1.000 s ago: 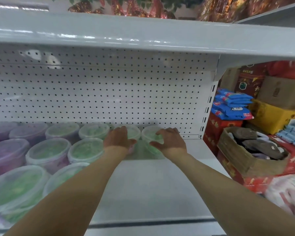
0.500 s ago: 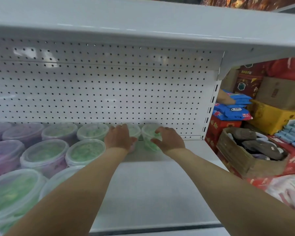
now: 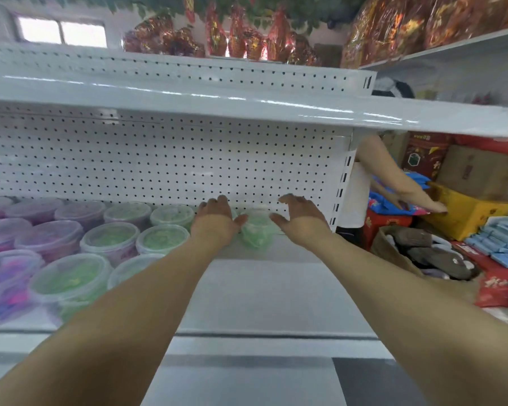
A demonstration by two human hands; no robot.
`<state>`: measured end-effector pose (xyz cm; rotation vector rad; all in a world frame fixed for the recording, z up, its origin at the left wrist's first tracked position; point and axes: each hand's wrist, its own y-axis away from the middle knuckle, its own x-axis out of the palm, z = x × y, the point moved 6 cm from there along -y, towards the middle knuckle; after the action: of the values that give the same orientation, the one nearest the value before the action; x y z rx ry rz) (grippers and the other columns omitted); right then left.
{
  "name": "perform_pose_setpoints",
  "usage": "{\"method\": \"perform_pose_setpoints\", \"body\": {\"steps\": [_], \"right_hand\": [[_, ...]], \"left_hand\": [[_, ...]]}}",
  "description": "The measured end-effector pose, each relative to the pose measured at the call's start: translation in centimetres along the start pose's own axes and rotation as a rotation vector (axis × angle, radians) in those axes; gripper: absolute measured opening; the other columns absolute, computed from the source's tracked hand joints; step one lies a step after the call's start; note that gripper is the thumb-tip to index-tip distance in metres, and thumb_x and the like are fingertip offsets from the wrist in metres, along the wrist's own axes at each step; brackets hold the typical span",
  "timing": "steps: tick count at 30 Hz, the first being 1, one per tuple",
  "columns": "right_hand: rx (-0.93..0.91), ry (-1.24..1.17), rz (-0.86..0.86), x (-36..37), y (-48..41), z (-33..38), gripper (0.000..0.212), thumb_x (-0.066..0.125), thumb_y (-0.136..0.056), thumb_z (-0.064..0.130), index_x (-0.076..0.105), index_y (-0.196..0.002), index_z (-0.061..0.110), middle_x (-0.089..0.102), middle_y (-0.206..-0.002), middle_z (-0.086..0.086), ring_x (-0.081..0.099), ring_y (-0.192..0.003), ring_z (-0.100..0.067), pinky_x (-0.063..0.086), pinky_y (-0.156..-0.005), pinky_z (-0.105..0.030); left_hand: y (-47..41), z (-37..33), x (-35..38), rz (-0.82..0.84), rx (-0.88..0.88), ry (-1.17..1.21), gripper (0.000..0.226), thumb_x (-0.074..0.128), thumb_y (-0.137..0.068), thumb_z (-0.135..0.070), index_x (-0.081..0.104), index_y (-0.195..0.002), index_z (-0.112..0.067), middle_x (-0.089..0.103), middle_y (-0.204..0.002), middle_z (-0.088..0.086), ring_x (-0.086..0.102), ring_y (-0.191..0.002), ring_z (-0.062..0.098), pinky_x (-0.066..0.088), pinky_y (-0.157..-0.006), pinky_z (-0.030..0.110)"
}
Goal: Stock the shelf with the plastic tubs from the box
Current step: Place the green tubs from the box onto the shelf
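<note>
At the rear of the white shelf [image 3: 270, 291], against the perforated back panel [image 3: 188, 159], a clear plastic tub with green contents [image 3: 257, 232] is seen standing upright between the two hands. The left hand [image 3: 214, 219] is positioned just to the left of this tub, the right hand [image 3: 301, 221] just to its right. On both, the fingers are extended towards the back panel and the thumbs are turned inward over the tub's edges; the grip is released and nothing is held. Whether the thumbs touch the lid cannot be told. To the left, the shelf is filled with rows of lidded tubs: green-filled tubs [image 3: 112, 238] nearest the hands, purple-filled tubs [image 3: 50, 235] further left. The image is blurred there. An upper shelf [image 3: 247, 106] is mounted above. Beyond the right end of the shelving, another person's arm [image 3: 393, 177] is extended over blue packets [image 3: 387, 203] beside a yellow carton [image 3: 464, 215].
</note>
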<state>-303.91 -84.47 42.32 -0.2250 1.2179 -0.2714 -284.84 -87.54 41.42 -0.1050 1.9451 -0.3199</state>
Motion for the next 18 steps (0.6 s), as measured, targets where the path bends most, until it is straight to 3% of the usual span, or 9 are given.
{"method": "perform_pose_setpoints", "body": {"steps": [6,9,18], "right_hand": [[-0.077,-0.046,-0.044,-5.6,6.2,-0.6,0.062,0.051,-0.096,0.053,0.040,-0.143,0.014,0.058,-0.129,-0.015,0.057,-0.116,-0.032,0.045,-0.085,-0.035],[-0.095,-0.072,-0.020,-7.5,10.0,-1.3,0.063,0.052,-0.096,0.054,0.038,-0.144,0.016,0.054,-0.137,-0.013,0.054,-0.121,-0.029,0.047,-0.092,-0.036],[-0.130,-0.063,0.028,-10.9,21.6,-3.1,0.064,0.051,-0.095,0.055,0.038,-0.144,0.018,0.052,-0.141,-0.010,0.053,-0.125,-0.030,0.048,-0.095,-0.040]], "left_hand": [[7.1,-3.9,-4.1,-0.104,0.021,0.079,0.067,0.053,-0.090,-0.056,0.045,-0.129,-0.004,0.054,-0.121,0.021,0.051,-0.114,0.037,0.044,-0.090,0.044],[10.9,-5.5,-5.3,-0.121,0.023,0.104,0.066,0.054,-0.089,-0.056,0.045,-0.128,-0.004,0.053,-0.122,0.020,0.052,-0.112,0.037,0.045,-0.089,0.044],[22.4,-8.7,-6.4,-0.087,-0.011,0.123,0.069,0.059,-0.088,-0.052,0.040,-0.133,-0.005,0.052,-0.129,0.019,0.050,-0.117,0.037,0.043,-0.090,0.042]]}}
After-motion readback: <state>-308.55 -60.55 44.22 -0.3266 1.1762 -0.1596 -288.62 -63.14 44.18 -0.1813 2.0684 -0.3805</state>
